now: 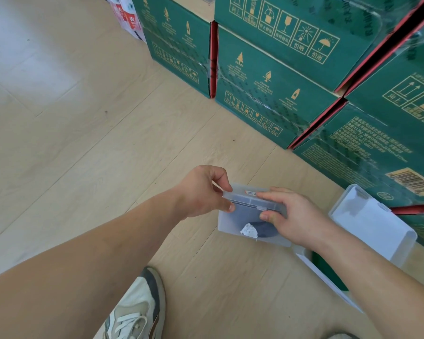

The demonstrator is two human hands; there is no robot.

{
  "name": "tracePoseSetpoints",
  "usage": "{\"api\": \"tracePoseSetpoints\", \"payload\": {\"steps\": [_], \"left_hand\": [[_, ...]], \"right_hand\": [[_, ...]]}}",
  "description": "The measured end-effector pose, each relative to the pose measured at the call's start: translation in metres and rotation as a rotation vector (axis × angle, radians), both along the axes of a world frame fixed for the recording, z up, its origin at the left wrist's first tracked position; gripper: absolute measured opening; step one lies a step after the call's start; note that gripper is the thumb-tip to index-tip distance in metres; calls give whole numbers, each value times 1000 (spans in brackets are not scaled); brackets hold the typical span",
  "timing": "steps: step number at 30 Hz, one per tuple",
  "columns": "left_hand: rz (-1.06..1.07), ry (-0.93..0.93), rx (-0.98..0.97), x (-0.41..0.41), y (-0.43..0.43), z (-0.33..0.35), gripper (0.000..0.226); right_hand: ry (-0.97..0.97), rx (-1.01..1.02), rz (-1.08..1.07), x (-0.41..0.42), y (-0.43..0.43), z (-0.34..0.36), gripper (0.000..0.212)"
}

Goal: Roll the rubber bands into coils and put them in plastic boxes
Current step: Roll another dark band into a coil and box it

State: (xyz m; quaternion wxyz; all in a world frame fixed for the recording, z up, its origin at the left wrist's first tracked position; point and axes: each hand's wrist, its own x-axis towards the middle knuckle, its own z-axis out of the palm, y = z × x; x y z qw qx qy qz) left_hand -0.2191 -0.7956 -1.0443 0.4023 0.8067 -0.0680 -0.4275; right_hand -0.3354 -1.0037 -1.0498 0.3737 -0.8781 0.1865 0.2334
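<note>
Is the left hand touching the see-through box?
Touching. The head view shows the left hand pinching the top left corner of the see-through box between thumb and fingers, with no gap.

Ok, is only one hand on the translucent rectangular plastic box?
No, the left hand and the right hand both pinch the translucent rectangular plastic box along its upper edge.

Left hand [201,192] and right hand [296,216] both pinch, fingers [220,178] curled.
</note>
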Motion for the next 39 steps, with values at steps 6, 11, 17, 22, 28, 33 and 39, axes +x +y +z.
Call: {"api": "tracePoseSetpoints", "payload": {"steps": [6, 11, 17, 22, 28, 33, 39], "left_hand": [[-42, -20, 35, 5, -7, 5, 30], [-70, -72, 26, 5, -6, 3, 27], [-385, -483, 123, -9, -14, 5, 30], [-540, -614, 101, -28, -35, 6, 36], [-535, -615, 123, -28, -39, 7, 34], [-513, -589, 129, -28, -39, 9, 33], [-492, -577, 134, -29, -40, 11, 32]], "right_hand": [[3, 13, -1, -1, -2, 2, 43], [-32, -31, -3, -3, -1, 1, 44], [-68, -58, -19, -7, 1, 3, 41], [-131, 25, -114, -14, -1, 6, 35], [-74, 207, -211, -29, -27, 1, 44], [-55, 201, -163, -37, -42, 1, 44], [-47, 222, -246, -35, -40, 2, 38]]}}
